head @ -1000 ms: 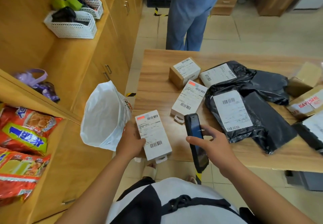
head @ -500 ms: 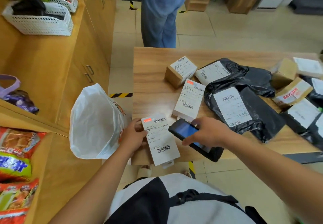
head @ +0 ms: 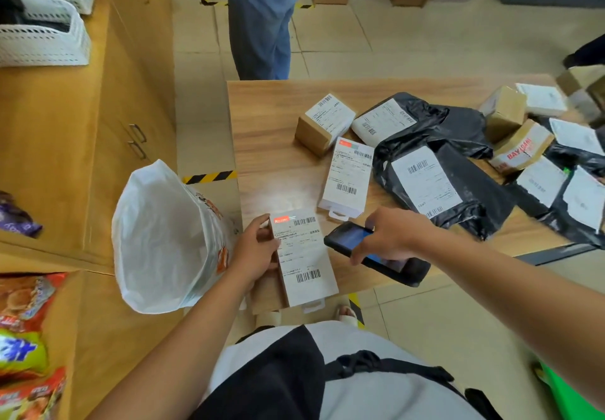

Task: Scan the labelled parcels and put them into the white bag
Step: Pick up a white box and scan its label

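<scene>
Nearest the body, the left hand (head: 257, 252) is gripping a flat white parcel (head: 302, 255) by its left edge. The thumb is lying near the label's top corner and the fingers are clamped on the parcel. The parcel is lying label-up across the near edge of the surface (head: 271, 144), just right of those fingers.

Right of it, the right hand (head: 389, 236) is holding the black scanner (head: 376, 252) from above, its fingers curled over the body and clamped on it. A second ago the scanner was standing upright beside the parcel. Now it is lying turned sideways, its head pointing at the label from close by. By my reading, this parcel is being scanned at this moment, or is just about to be.

Just left of the left fingers, the white bag (head: 163, 239) is gaping open, ready to take the parcel once it is read.

Beyond the right fingers, a second white parcel (head: 347, 178), a brown box (head: 322, 123) and black mailers (head: 435, 183) are waiting label-up, so much of the task is remaining. Farther off, a person in jeans (head: 262, 16) is standing by the far edge.
</scene>
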### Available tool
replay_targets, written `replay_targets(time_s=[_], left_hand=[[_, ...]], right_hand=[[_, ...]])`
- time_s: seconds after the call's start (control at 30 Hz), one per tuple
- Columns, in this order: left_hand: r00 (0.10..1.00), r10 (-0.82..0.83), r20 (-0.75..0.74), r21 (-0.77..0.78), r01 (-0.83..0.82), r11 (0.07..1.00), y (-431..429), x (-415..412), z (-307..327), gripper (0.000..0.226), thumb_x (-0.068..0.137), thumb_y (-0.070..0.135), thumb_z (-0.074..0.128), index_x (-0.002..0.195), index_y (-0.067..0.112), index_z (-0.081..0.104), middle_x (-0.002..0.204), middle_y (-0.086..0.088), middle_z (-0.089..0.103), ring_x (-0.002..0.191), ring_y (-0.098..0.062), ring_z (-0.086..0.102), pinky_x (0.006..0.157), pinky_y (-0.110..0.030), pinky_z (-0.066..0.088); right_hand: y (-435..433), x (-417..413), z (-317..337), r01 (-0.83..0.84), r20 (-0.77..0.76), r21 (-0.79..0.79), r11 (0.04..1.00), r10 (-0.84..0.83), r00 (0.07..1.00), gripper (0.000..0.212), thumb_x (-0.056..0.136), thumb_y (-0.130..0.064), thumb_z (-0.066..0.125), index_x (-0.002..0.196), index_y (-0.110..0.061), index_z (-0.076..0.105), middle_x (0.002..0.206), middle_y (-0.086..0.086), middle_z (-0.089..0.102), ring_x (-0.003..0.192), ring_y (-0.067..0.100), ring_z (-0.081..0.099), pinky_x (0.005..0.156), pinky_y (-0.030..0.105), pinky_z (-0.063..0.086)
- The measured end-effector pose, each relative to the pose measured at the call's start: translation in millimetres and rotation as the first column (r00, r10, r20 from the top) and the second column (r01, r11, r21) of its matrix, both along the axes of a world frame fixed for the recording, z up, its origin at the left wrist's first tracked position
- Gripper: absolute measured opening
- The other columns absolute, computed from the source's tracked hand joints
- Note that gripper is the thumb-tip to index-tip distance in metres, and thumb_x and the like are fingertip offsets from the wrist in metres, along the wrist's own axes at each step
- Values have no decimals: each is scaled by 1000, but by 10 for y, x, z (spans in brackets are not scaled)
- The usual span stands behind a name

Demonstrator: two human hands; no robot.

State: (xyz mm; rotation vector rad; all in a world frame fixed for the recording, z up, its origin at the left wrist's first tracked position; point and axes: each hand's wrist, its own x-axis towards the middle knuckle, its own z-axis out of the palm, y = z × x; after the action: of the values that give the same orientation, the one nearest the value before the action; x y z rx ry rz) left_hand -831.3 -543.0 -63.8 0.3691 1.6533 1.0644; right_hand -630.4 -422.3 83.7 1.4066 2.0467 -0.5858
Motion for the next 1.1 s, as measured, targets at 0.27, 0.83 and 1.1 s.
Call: replay_targets(time_s=[0.27, 0.83, 1.1], left_hand=[[995, -92, -39, 1, 92, 996, 17, -24, 46, 47, 95, -1, 57, 128, 33, 55, 114, 7, 59, 95, -18, 66, 70, -45, 63], [994, -83, -65, -54, 80, 995, 66, 9, 104, 60, 97, -2, 53, 145, 34, 44, 117, 3, 60, 90, -10, 64, 52, -22, 55], [944, -213, -251, -129, 185, 974, 158, 92, 247, 53, 96, 5, 52, 139, 35, 46, 124, 3, 63, 90, -6, 63, 56, -21, 50]], right_hand=[[-40, 43, 19, 41, 6, 17, 999, -42, 999, 57, 50, -74, 71, 75, -24, 64, 51, -9, 65, 55, 14, 67, 53, 26, 38], [-2, 251, 106, 76, -14, -82, 994, -77, 997, 54, 57, -68, 77, 85, -23, 65, 43, -10, 61, 53, 11, 63, 57, 25, 46], [-72, 528, 96, 390, -423, -366, 845, -525, 739, 61, 63, -50, 89, 113, -27, 62, 103, -9, 65, 75, 5, 68, 47, 12, 51]])
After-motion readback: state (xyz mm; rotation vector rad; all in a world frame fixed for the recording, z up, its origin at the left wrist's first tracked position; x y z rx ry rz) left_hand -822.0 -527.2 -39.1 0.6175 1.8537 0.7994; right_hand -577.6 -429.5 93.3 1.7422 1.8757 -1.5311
